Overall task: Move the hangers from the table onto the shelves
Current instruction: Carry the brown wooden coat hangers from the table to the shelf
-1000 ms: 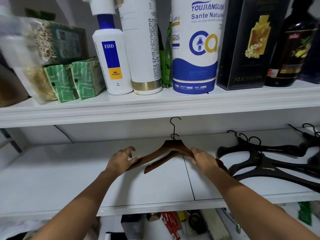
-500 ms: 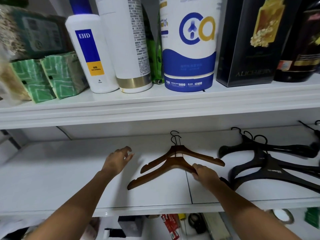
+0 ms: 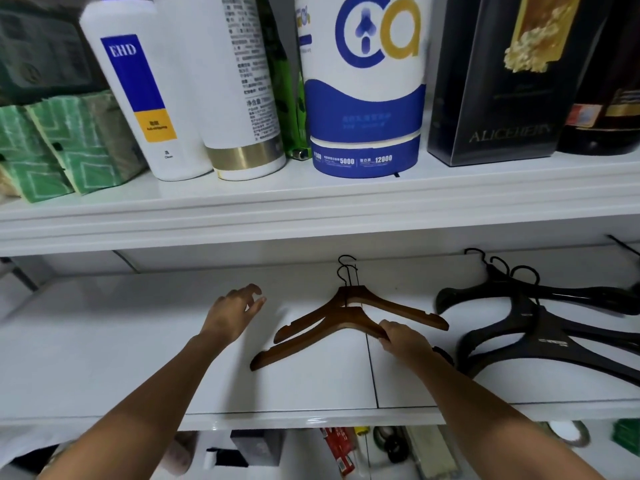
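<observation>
Two brown wooden hangers lie flat on the white middle shelf (image 3: 104,358), hooks pointing to the back. The front hanger (image 3: 311,341) partly overlaps the back hanger (image 3: 401,310). My right hand (image 3: 405,342) rests on the right arm of the front hanger, fingers curled over it. My left hand (image 3: 232,313) hovers just left of the hangers, fingers apart, holding nothing.
Several black hangers (image 3: 540,327) lie on the same shelf to the right. The upper shelf (image 3: 311,209) carries bottles, a blue-and-white canister (image 3: 363,98), green packets and a dark box. Small items lie below the shelf.
My left hand has let go of the hangers and drawn away to the left. The two hangers now lie flat and spread apart on the shelf. The view moved closer.
</observation>
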The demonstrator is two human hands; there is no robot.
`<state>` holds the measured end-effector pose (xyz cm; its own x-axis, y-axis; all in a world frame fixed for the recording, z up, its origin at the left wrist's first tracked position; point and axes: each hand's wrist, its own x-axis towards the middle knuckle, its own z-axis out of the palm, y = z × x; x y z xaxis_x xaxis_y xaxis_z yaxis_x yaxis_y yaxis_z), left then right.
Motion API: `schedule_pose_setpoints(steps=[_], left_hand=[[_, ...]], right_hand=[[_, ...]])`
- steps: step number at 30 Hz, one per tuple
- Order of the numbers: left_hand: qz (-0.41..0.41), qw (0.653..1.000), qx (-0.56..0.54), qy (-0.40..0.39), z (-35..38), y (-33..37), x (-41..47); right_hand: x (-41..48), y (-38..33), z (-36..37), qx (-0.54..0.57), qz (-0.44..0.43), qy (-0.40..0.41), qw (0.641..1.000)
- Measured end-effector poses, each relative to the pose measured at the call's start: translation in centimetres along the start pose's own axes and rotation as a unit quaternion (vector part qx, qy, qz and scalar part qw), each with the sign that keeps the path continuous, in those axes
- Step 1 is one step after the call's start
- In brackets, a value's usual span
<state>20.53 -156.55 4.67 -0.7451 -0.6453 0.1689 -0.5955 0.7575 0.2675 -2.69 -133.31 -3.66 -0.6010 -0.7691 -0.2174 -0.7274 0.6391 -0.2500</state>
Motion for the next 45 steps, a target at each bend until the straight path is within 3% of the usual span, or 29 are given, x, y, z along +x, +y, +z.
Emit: schedule_pose_setpoints(steps=[17, 23, 30, 36, 45], left_hand=[[0.013, 0.999, -0.018, -0.024, 1.8, 2.4, 1.6], [0.012, 0.999, -0.02, -0.03, 2.6, 2.9, 2.0], [0.01, 0.995, -0.004, -0.096, 4.5, 4.3, 2.5], [0.012, 0.974, 0.049, -0.219, 8.0, 5.7, 1.3], [0.015, 0.967, 0.136, -0.216, 9.8, 5.3, 0.5]], right_hand=[[1.5, 2.4, -0.3, -0.043, -0.017, 0.002, 0.999], [2.0, 2.2, 0.2, -0.085, -0.005, 0.053, 0.995], [1.4, 2.5, 0.7, -0.11, -0.002, 0.161, 0.981], [1.4, 3.7, 1.1, -0.113, 0.036, 0.136, 0.984], [2.0, 2.9, 2.1, -0.101, 0.046, 0.129, 0.985]])
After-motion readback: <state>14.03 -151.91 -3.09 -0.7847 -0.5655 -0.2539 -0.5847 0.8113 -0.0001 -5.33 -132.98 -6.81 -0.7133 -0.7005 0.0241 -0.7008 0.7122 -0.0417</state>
